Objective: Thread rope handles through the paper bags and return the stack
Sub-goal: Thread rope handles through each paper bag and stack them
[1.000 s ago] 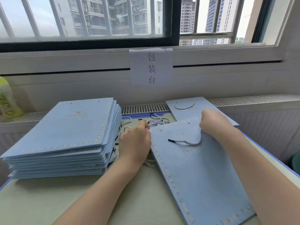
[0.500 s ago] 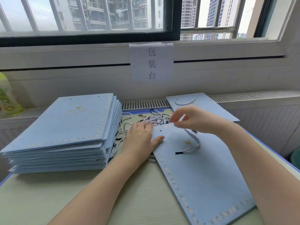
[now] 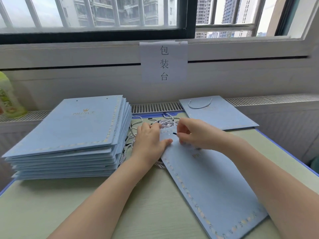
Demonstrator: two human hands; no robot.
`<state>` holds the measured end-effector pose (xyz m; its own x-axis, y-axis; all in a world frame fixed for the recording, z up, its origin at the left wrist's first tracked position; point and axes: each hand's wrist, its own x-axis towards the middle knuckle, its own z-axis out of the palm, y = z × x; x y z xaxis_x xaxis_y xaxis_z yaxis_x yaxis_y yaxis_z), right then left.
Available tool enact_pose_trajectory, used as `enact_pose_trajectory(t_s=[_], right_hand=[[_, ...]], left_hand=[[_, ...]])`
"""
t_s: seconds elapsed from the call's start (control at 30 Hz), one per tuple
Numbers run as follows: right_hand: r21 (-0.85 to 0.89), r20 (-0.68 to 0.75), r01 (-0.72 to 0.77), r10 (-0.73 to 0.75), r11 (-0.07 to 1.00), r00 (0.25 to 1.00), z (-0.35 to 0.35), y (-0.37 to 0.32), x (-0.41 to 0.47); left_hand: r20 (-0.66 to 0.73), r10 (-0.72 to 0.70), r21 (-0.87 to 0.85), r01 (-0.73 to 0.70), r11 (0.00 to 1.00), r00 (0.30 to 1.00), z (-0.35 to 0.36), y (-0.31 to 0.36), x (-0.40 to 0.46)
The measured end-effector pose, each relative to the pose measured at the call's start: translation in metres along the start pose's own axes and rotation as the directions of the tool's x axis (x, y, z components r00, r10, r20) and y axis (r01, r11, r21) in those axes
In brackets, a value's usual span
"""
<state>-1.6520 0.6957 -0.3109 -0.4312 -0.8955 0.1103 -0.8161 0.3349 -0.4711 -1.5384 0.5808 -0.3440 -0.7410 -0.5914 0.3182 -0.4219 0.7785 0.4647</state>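
While the left hand (image 3: 150, 142) lies flat, fingers straight, pressing the bag (image 3: 212, 183) to the table (image 3: 51, 213), the right hand (image 3: 195, 133) pinches a dark rope tip (image 3: 174, 133) near a top hole. One finished bag (image 3: 219, 114) lies behind with its handle in. The stack (image 3: 72, 135) at left looks unthreaded; loose ropes (image 3: 165, 122) remain. Judged early.

Pale table (image 3: 69, 213) bears bag stack (image 3: 72, 131), ropes (image 3: 165, 122), flat bag (image 3: 215, 195).
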Motion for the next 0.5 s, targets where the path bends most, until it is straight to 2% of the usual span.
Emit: enact_pose_trajectory(t_s=[0.17,0.27,0.4,0.5], right_hand=[[0.025,-0.187,0.162,-0.155,0.986,0.97,0.009,0.0,0.007],[-0.075,-0.291,0.234,-0.246,0.969,0.925,0.01,-0.001,0.009],[-0.219,-0.326,0.292,-0.352,0.931,0.877,0.015,-0.003,0.011],[-0.277,-0.32,0.341,-0.421,0.898,0.849,0.017,-0.005,0.011]], left_hand=[[-0.065,0.017,-0.168,-0.027,0.985,0.998,0.0,-0.004,0.003],[-0.125,0.021,-0.216,-0.048,0.975,0.992,-0.001,-0.004,0.003],[-0.176,0.017,-0.22,-0.057,0.974,0.984,-0.002,-0.001,0.003],[-0.175,0.007,-0.305,-0.061,0.95,0.985,-0.003,0.001,0.002]])
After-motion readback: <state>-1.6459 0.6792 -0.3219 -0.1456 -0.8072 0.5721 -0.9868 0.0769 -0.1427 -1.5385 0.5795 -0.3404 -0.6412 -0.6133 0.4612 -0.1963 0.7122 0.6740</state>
